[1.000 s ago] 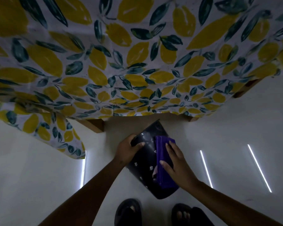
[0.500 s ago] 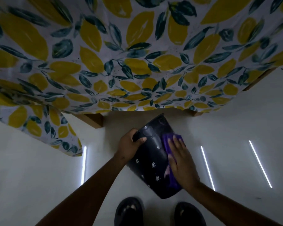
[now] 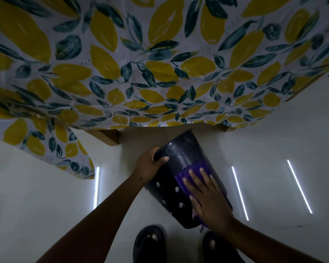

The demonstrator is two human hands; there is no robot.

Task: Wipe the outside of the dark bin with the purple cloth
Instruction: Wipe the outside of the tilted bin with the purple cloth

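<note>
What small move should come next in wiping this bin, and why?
Probably slide the right hand, flat on the purple cloth, sideways toward the speckled side of the dark bin. The left hand grips the rim and holds the bin tilted, so it looks steady; the cloth covers only one strip of the wall, and the spotted area beside it lies uncovered.

Most of the purple cloth (image 3: 193, 170) lies hidden under the flat right hand (image 3: 207, 198), only its upper edge and a lower corner showing. The lemon-print tablecloth (image 3: 160, 59) runs off the top and both sides, covering all but the wooden table's legs (image 3: 107, 137). Two dark sandals (image 3: 149, 243) are blurred and cut by the bottom edge.
</note>
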